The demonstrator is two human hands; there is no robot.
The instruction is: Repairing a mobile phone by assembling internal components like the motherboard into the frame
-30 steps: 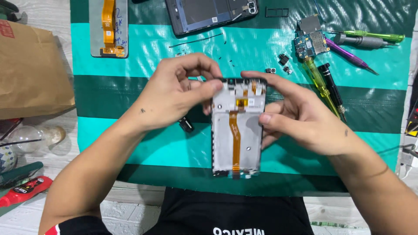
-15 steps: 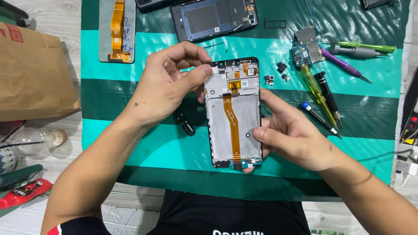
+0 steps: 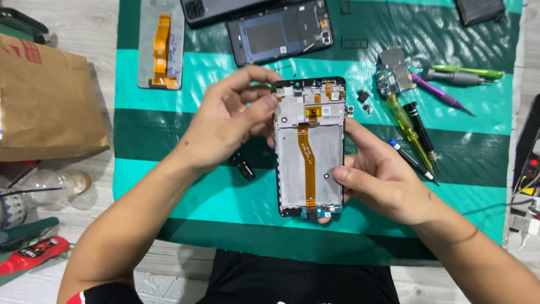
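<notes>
My left hand (image 3: 228, 121) pinches the top-left corner of the opened phone frame, grey metal with a long orange ribbon cable (image 3: 310, 149), held above the teal-and-green striped mat (image 3: 169, 163); my right hand (image 3: 377, 174) cradles its right edge, thumb pressed on the plate. A twist could crease that thin ribbon, or the slick frame could slip onto the small loose black parts (image 3: 364, 101)

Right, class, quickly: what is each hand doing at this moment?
Left hand: fingers curled, pinching the top left edge of the phone frame.
Right hand: closed around the frame's lower right side, holding it.
</notes>
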